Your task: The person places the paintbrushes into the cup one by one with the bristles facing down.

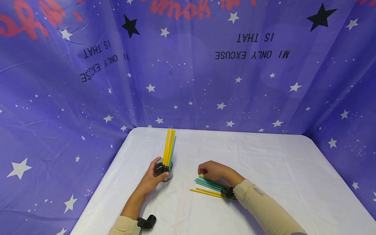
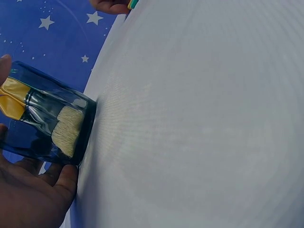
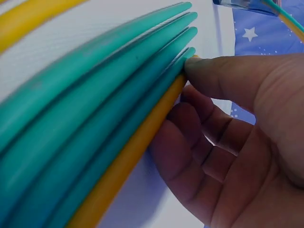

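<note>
Lying nearest to the person are two slim, round yellow brush handles (image 1: 205, 192), and just beyond them are four smooth teal brush handles (image 3: 109, 114), side by side on the white cloth-covered table (image 1: 264, 169). Along the far edge of this row lies one single round yellow handle (image 3: 135, 154), close against the last teal one. The right hand (image 1: 212, 170) pinches it near its tip, the thumb on top and the curled fingers below, so almost the whole length extends from the grip back under the wrist; its other end I cannot see. To separate it well, I would raise this tip gently and draw it away from the teal neighbour, then take a hold closer to the middle, because a pinch so near the end may let it swing. At about the same depth, to the left, the left hand (image 1: 149, 182) holds a clear glass tumbler (image 2: 33, 137), fingers and thumb around its sides. Inside are paintbrushes with yellow and teal handles (image 1: 169, 147), bristles down. Whether its base fully rests on the cloth, I cannot tell, so a steady, upright hold seems wise.
</note>
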{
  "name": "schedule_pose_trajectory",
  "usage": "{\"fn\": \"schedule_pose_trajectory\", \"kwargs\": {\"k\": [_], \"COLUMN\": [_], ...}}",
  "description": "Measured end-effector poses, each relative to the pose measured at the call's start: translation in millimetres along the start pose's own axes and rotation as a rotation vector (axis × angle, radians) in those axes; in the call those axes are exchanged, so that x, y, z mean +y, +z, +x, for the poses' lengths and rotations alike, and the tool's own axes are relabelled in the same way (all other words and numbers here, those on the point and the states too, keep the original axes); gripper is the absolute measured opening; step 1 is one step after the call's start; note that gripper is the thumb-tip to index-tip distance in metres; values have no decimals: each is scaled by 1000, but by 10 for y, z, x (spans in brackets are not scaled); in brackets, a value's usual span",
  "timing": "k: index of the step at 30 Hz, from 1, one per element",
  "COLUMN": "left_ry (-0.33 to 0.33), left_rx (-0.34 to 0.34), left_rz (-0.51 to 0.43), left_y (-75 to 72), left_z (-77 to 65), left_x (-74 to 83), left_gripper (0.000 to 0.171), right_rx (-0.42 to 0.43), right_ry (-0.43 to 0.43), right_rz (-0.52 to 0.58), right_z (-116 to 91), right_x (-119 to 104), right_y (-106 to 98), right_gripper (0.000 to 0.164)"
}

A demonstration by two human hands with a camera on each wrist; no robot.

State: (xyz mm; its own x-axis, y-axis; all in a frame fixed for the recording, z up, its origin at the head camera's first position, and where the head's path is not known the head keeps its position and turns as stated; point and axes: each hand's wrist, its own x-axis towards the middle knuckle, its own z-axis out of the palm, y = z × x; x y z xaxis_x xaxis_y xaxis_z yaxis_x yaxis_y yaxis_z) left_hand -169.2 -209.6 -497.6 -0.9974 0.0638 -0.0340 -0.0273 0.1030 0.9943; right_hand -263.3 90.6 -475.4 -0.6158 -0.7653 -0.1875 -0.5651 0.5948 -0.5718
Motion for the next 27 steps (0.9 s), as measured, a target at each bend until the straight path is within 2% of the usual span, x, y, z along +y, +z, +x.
{"fn": "schedule_pose_trajectory", "kwargs": {"k": [11,21,27], "left_ry": [-14,-24,-21], "left_rx": [15,17,16], "left_rz": [5,-9,-20], "left_y": [5,7,4], "left_z": [11,33,28], "left_x": [-13,-27,-34], "left_gripper": [82,82,82], "right_rx": [5,51,105], "right_ry": [11,-84,-86], "right_rz": [-23,-49,-11], "right_z": [-6,-57,-63], "right_x": [-51,-119,-133], "right_y": [-45,-224,-320], "right_gripper": [16,18,18]}}
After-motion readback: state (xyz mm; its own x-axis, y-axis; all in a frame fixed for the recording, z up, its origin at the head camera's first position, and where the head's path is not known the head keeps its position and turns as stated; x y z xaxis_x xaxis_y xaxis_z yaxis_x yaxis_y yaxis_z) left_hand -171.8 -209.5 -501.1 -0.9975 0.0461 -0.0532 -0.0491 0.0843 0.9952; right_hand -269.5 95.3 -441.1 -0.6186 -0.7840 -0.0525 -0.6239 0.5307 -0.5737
